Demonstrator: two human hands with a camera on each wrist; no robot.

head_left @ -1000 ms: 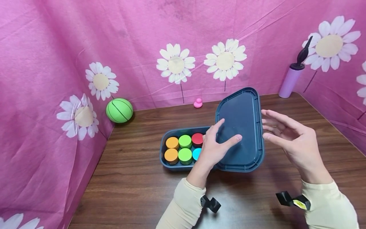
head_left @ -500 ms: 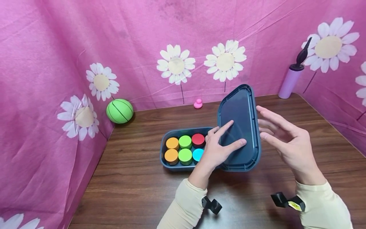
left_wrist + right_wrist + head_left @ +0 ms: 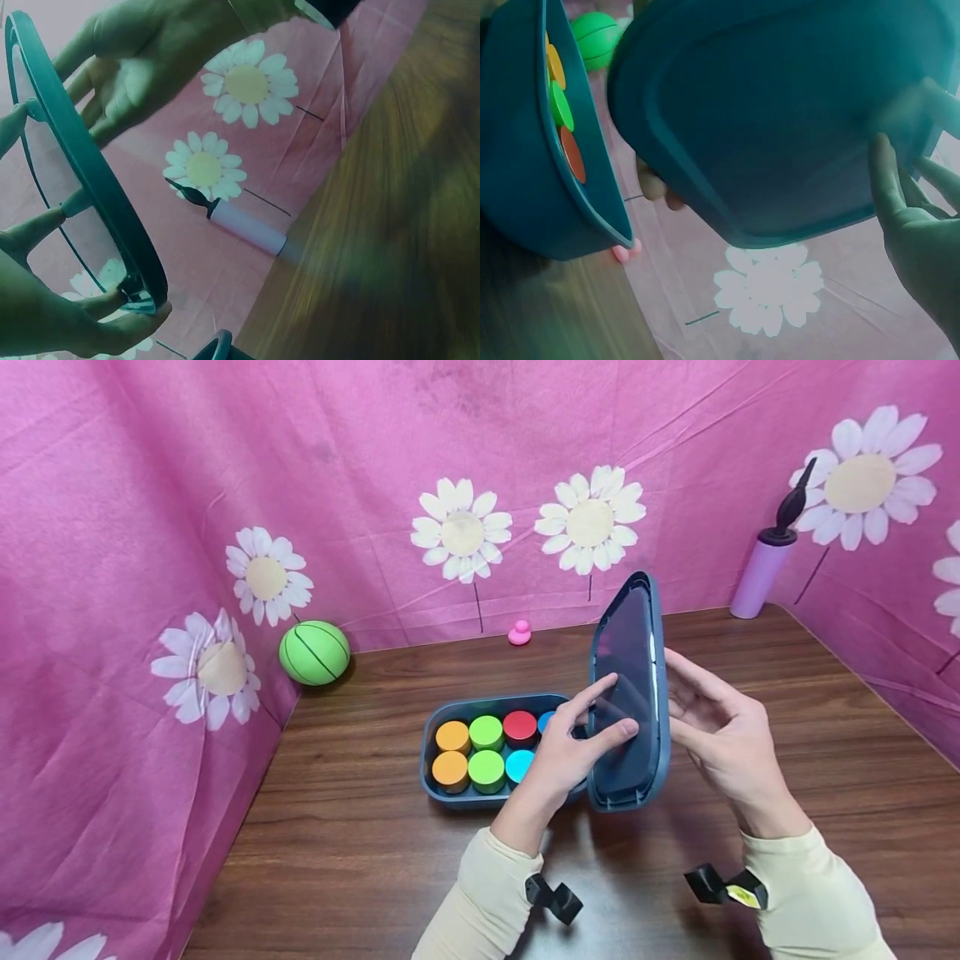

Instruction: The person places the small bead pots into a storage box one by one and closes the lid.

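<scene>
A dark blue box (image 3: 450,797) on the table holds several round, flat-topped pieces, among them an orange piece (image 3: 450,768), a green piece (image 3: 487,768) and a red piece (image 3: 520,727). Over the box's right end its lid (image 3: 628,639) stands nearly on edge, inner side facing left. My left hand (image 3: 562,752) grips the lid by its left edge, thumb and index finger on the inner face and other fingers around the rim. My right hand (image 3: 723,743) touches the lid's outer face with loosely extended fingers (image 3: 883,169).
A green ball (image 3: 314,652) sits at the back left. Near the back edge is a small pink duck (image 3: 520,632). At the back right stands a purple hand pump (image 3: 762,572). Pink flowered cloth (image 3: 360,452) hangs around the wooden table (image 3: 337,860).
The lid has turned from facing up toward upright, and its right edge has swung left. My right hand has moved left with it. More of the pieces in the box show.
</scene>
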